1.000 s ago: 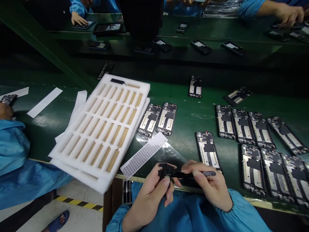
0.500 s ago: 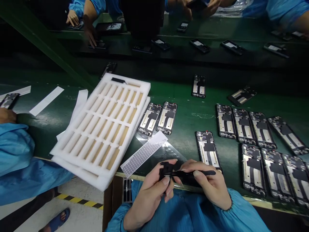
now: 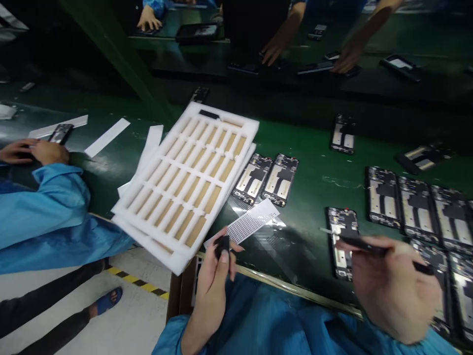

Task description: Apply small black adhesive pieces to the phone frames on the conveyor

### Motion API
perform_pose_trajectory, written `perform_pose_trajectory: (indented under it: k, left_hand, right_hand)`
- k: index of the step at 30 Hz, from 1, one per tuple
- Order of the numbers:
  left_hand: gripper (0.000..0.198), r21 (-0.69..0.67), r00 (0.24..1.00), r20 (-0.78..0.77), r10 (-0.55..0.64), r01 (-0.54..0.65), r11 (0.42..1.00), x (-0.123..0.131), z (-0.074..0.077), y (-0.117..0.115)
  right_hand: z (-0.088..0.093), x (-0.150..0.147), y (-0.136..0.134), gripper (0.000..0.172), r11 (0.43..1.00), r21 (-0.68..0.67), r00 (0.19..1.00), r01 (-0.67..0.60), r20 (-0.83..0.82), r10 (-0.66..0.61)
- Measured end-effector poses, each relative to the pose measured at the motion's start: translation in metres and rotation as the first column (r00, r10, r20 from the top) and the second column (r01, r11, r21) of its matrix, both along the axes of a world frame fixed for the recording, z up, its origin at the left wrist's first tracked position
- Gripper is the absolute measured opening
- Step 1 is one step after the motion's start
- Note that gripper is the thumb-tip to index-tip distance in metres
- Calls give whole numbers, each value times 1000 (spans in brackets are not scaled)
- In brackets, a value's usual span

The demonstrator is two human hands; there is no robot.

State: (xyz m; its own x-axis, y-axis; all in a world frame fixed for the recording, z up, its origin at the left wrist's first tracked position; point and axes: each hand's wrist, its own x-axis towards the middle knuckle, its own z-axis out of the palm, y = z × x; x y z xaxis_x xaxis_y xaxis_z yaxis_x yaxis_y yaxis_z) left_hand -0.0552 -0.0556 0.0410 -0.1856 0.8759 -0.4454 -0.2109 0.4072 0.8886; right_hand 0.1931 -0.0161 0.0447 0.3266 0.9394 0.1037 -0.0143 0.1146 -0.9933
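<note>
My left hand (image 3: 214, 278) is raised at the bench edge, pinching a small black part (image 3: 222, 246) between thumb and fingers. My right hand (image 3: 393, 288) holds black tweezers (image 3: 364, 245), whose tip points left over a phone mid-frame (image 3: 342, 241). I cannot tell whether the tip touches it. A perforated white sheet of small black pads (image 3: 244, 228) lies on clear film (image 3: 273, 251) just beyond my left hand. Several more phone mid-frames (image 3: 417, 209) lie in rows on the green bench mat (image 3: 306, 172).
A stacked white foam tray (image 3: 181, 185) with tan-lined slots stands left of my hands. At left, a co-worker's hands (image 3: 33, 152) rest by a phone frame (image 3: 61, 133). Other hands (image 3: 347, 60) work at a bench across the way. A yellow-black floor stripe (image 3: 136, 281) runs below.
My hands have parted. My right hand has carried the tweezers rightward over the phone mid-frame, and the left keeps the black part. The whole view has swung, and the co-worker's hand has come into sight.
</note>
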Motion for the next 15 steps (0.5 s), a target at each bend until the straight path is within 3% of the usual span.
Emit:
perform_pose_trajectory:
  k: [1,2,4,7,9,11,15]
  left_hand:
    - [49,32,967,-254,34,-26,999,-11,-4,-8]
    - [50,63,875,-483,36,-7,998,-20,-9,-15]
    - [48,85,606,-796,-18,141,986,-33,-21,-29]
    - [55,32,183,-982,-40,372,928,-35,-35,-39]
    - [62,-30,-18,-1000,-25,411,911,-31,-42,-41]
    - [65,-101,-114,-992,-60,396,913,-27,-45,-41]
    - [72,-209,-166,-974,-157,368,906,-26,-48,-38]
  right_hand:
    - [-1,-8,7,24,999,-33,999,-18,32,19]
    - [-4,-19,15,24,992,-71,989,-101,98,108]
    - [-14,-49,27,27,926,-159,897,-342,239,372]
    - [-36,-93,33,28,807,-165,754,-567,290,589]
    - [-50,-110,32,27,777,-132,712,-615,330,620]
    - [-60,-116,30,25,767,-100,682,-634,393,616]
    - [-66,-112,28,22,737,-61,639,-673,454,621]
